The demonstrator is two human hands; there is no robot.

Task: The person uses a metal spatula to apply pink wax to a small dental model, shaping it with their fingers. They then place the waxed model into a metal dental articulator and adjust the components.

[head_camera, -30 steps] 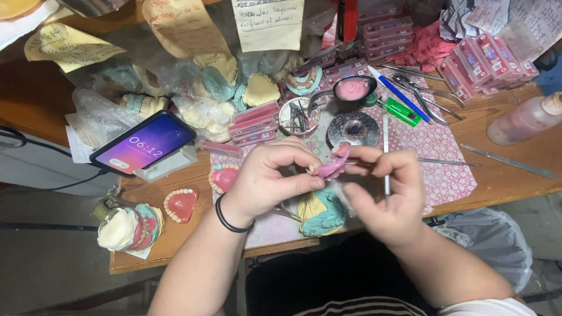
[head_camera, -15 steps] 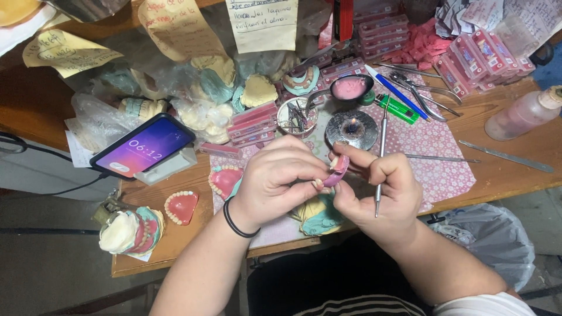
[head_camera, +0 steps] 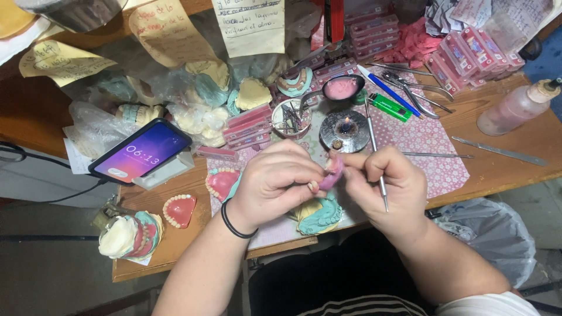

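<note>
At your far left a finished-looking plaster cast with a pink wax rim (head_camera: 130, 235) sits on the tabletop (head_camera: 503, 167), near a loose pink tooth-set arch (head_camera: 179, 209). Your left hand (head_camera: 275, 182) is closed around a small pink wax piece (head_camera: 331, 175), pinched just above the teal model (head_camera: 319, 213). Your right hand (head_camera: 386, 184) grips a slim metal wax tool (head_camera: 377, 162) and touches the same piece. The shaping looks midway, probably; the burner (head_camera: 344, 131) beyond is lit.
</note>
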